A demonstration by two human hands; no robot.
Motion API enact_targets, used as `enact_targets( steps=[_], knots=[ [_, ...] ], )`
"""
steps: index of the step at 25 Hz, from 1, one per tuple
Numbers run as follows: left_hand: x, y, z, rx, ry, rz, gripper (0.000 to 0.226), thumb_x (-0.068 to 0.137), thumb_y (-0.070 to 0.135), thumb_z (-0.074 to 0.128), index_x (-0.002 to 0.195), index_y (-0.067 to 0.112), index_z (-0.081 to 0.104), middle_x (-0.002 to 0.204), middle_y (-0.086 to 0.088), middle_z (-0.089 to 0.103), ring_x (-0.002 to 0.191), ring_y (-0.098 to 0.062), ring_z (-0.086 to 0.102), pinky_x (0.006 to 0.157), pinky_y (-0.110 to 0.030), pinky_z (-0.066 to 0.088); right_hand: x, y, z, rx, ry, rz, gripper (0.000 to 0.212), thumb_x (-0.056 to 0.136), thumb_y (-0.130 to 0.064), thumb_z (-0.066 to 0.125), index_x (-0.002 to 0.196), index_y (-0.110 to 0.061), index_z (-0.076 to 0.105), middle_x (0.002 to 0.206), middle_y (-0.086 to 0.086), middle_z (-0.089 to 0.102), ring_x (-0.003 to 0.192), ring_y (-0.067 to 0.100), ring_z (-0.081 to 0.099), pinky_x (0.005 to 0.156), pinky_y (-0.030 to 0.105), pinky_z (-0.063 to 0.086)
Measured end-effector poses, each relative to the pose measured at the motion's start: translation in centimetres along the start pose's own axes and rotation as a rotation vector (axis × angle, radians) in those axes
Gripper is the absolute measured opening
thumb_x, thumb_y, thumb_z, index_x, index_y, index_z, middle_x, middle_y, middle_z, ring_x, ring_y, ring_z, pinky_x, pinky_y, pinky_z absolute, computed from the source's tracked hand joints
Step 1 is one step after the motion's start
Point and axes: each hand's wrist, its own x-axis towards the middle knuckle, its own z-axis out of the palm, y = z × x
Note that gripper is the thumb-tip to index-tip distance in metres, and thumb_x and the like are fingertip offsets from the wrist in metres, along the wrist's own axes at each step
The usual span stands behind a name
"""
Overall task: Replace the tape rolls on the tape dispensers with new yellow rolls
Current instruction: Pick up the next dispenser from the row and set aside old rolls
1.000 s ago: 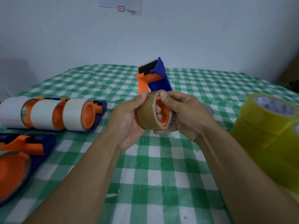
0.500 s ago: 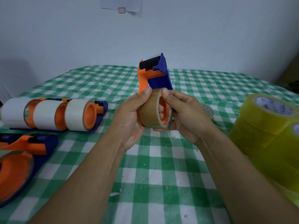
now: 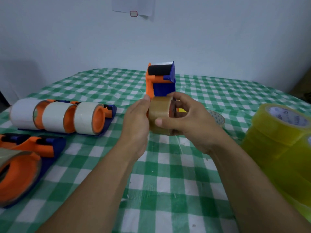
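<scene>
Where the green-checked tablecloth [image 3: 168, 190] lies nearest, a blue-and-orange dispenser [image 3: 21, 172] with a clear roll rests on its side at the left edge. Stacked yellow rolls [image 3: 276, 137] stand at the right edge. Beyond them, above the middle of the cloth, both hands hold a brown tape roll [image 3: 159, 115] at the foot of an upright tape dispenser [image 3: 161, 81], and orange shows inside the roll's core. The left hand [image 3: 136, 123] clasps the roll's left side, thumb on its upper rim. The right hand [image 3: 191, 125] pinches it, thumb flat on the outer band and fingers curled over the top. Just behind the right hand, 1 small roll [image 3: 218, 117] lies flat. Farther left, 3 whitish rolls [image 3: 57, 116] on orange hubs lie in a row. On the far wall hangs a paper sheet [image 3: 134, 5].
</scene>
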Motion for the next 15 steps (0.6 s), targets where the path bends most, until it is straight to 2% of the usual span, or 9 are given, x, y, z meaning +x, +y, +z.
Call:
enact_targets(
  steps=[3, 5, 8, 11, 13, 15],
  knots=[
    [-0.1, -0.1, 0.5, 0.02, 0.022, 0.033, 0.038, 0.107, 0.033, 0.042, 0.103, 0.01, 0.072, 0.104, -0.017, 0.075, 0.102, -0.039, 0.07, 0.094, -0.063, 0.051, 0.0, 0.0, -0.3, 0.016, -0.014, -0.044, 0.072, 0.066, 0.003, 0.089, 0.127, -0.022, 0.061, 0.127, 0.009, 0.062, 0.103, 0.028, 0.07, 0.08, 0.056, 0.061],
    [-0.2, -0.1, 0.7, 0.029, 0.053, 0.042, 0.037, 0.107, 0.032, 0.043, 0.094, 0.013, 0.071, 0.094, -0.012, 0.076, 0.091, -0.031, 0.071, 0.092, -0.056, 0.055, -0.1, -0.1, -0.4, 0.031, -0.002, -0.024, 0.066, 0.066, 0.001, 0.089, 0.123, -0.022, 0.062, 0.125, 0.01, 0.063, 0.101, 0.032, 0.071, 0.079, 0.06, 0.06],
    [-0.2, -0.3, 0.9, 0.047, 0.091, 0.056, 0.037, 0.107, 0.033, 0.044, 0.084, 0.017, 0.069, 0.078, -0.003, 0.073, 0.078, -0.02, 0.068, 0.085, -0.048, 0.055, -0.3, -0.5, -0.3, 0.002, -0.004, 0.041, 0.051, 0.071, -0.01, 0.089, 0.114, -0.022, 0.065, 0.116, 0.01, 0.068, 0.094, 0.029, 0.074, 0.076, 0.055, 0.062],
    [-0.4, -0.6, 1.0, 0.058, 0.117, 0.125, 0.037, 0.107, 0.033, 0.044, 0.082, 0.016, 0.066, 0.075, 0.0, 0.071, 0.073, -0.016, 0.066, 0.08, -0.045, 0.057, -0.4, -0.7, -0.3, -0.012, 0.019, 0.11, 0.044, 0.076, -0.022, 0.085, 0.115, -0.021, 0.064, 0.112, 0.01, 0.069, 0.092, 0.027, 0.075, 0.07, 0.049, 0.064],
    [-0.5, -0.4, 0.9, 0.102, 0.116, 0.228, 0.037, 0.107, 0.033, 0.043, 0.079, 0.016, 0.06, 0.068, 0.008, 0.063, 0.064, -0.008, 0.058, 0.066, -0.031, 0.053, -0.4, -1.0, -0.4, 0.078, 0.071, 0.17, 0.041, 0.084, -0.036, 0.077, 0.118, -0.017, 0.063, 0.112, 0.013, 0.069, 0.09, 0.03, 0.075, 0.066, 0.046, 0.063],
    [-0.4, -0.1, 0.7, 0.083, 0.118, 0.265, 0.034, 0.107, 0.032, 0.043, 0.081, 0.018, 0.059, 0.066, 0.011, 0.059, 0.062, -0.005, 0.054, 0.063, -0.025, 0.048, -0.5, -1.3, -0.6, 0.129, 0.103, 0.194, 0.047, 0.086, -0.045, 0.071, 0.118, -0.012, 0.063, 0.108, 0.015, 0.07, 0.087, 0.03, 0.076, 0.065, 0.043, 0.062]
  ],
)
